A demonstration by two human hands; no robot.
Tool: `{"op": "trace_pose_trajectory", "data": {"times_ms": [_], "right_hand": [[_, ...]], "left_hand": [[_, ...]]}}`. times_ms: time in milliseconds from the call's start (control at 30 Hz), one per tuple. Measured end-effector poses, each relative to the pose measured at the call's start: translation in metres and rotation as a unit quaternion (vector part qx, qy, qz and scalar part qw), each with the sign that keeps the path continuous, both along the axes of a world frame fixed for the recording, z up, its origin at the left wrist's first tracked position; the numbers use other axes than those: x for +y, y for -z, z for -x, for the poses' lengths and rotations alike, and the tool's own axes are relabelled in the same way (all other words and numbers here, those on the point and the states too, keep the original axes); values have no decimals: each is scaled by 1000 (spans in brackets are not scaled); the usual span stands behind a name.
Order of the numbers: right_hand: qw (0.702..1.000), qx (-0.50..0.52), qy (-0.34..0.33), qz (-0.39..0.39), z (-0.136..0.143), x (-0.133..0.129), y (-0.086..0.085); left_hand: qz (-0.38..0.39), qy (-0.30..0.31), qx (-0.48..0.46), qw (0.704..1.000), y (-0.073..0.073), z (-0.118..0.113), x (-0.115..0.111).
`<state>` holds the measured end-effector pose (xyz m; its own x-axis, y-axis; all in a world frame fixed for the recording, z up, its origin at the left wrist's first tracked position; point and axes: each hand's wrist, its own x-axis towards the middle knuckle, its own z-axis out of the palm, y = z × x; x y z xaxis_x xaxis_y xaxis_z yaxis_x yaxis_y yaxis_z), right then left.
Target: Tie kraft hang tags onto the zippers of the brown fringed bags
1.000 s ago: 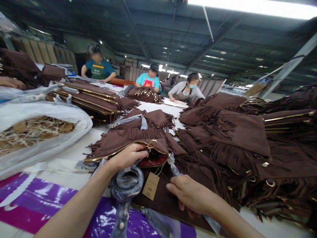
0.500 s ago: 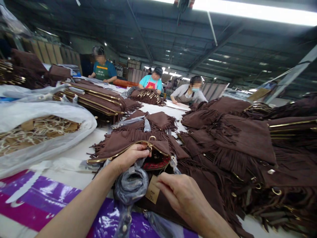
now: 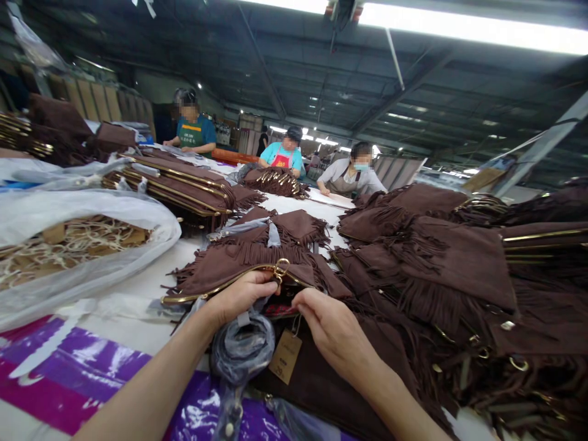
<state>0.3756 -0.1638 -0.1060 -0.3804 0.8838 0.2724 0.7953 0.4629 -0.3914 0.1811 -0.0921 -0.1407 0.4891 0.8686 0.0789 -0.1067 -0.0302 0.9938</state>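
A dark brown fringed bag (image 3: 243, 262) with a gold zip lies before me, its mouth partly open over a red patterned lining. My left hand (image 3: 245, 293) is closed at the zip edge, thumb and finger pinching beside the gold ring (image 3: 281, 267). My right hand (image 3: 333, 324) is closed at the right side of the mouth. From its fingertips hangs a brown cardboard price tag (image 3: 285, 356) on a white string; the fingers hide the string's upper end. Below my left hand sits a coiled strap (image 3: 243, 349) wrapped in clear plastic.
Brown fringed bags are piled at right (image 3: 459, 263) and back left (image 3: 184, 184). A clear plastic sack (image 3: 156, 214) of stringed tags stands at left. Purple printed plastic (image 3: 110, 367) covers the table's near edge. Several people work across the table, one in a green apron (image 3: 192, 133).
My right hand has moved up from the price tag to the bag's mouth. The tag now hangs free of the fingers, and the mouth looks narrower. My left hand stays at the zip.
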Motion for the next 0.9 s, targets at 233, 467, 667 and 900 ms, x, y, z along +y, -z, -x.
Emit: {"op": "trace_pose_trajectory", "data": {"times_ms": [233, 467, 667, 900], "right_hand": [[982, 136, 52, 120, 0, 10, 1], [996, 44, 82, 6, 1, 10, 19], [984, 150, 48, 79, -7, 19, 6], [998, 41, 31, 43, -5, 24, 8]], "left_hand": [[-1, -4, -4, 1000, 0, 0, -7], [-1, -16, 14, 1000, -1, 1, -9], [-20, -13, 45, 999, -10, -5, -13], [-35, -22, 37, 998, -8, -12, -14]]}}
